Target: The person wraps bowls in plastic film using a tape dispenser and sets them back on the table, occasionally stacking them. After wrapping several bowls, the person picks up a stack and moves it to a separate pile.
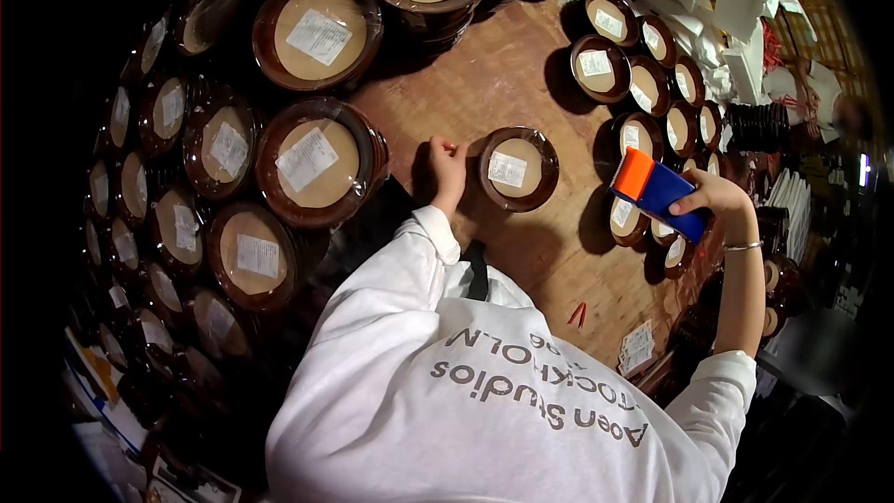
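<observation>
A round dark-brown dish (pixel 524 194) with a beige centre and a white printed label (pixel 507 169) lies on the wooden table in front of me. Just left of it is my left hand (pixel 448 169), apart from the rim, its thumb and fingers drawn together; whether anything is pinched there is too small to make out. At the right, my right hand (pixel 715 194) is closed round a blue, block-shaped handheld tool (pixel 664 194) with an orange end. The tool is held above the small dish stacks, hiding some of them.
Tall stacks of wrapped brown dishes (pixel 315 163) crowd the left and top. Smaller stacked dishes (pixel 596 68) stand along the right. On the table (pixel 494 65) lie red-handled tweezers or snips (pixel 578 315) and a pile of printed labels (pixel 637 346). White packing material (pixel 736 0) is heaped at the top right.
</observation>
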